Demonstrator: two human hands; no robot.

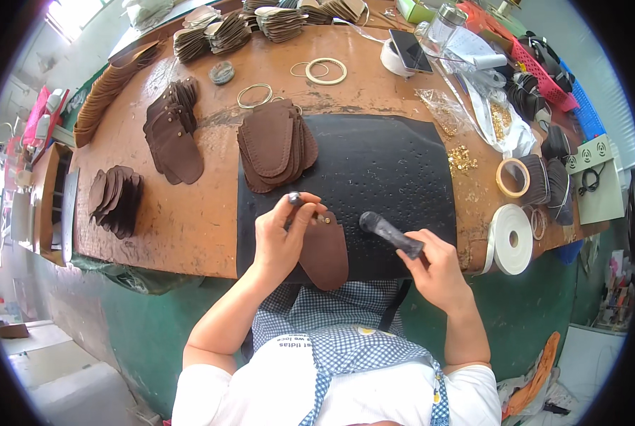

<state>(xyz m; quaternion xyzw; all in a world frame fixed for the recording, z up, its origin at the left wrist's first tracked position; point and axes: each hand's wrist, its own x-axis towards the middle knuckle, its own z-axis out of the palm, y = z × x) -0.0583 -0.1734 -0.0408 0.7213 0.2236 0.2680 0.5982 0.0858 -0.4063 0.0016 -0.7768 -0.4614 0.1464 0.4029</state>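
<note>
In front of me a brown leather piece (324, 257) with a rounded near end lies on the black mat (402, 167). A small gold-coloured stud (327, 221) shows near its upper edge. My left hand (280, 236) is closed around a short metal punch (295, 199), its shiny round end up, beside the leather's upper left edge. To the right, my right hand (434, 267) grips a dark hammer (387, 233), whose rounded end points toward the leather without touching it. A stack of brown leather pieces (273, 145) with punched edges lies on the mat's far left.
Studded leather pieces (175, 138) and a small stack (116, 201) lie to the left. Loose gold studs (462, 160), a tape roll (512, 177) and a white strip roll (510, 240) are at right. Farther back are ring coils (326, 71), a phone (410, 51) and more stacks (228, 33).
</note>
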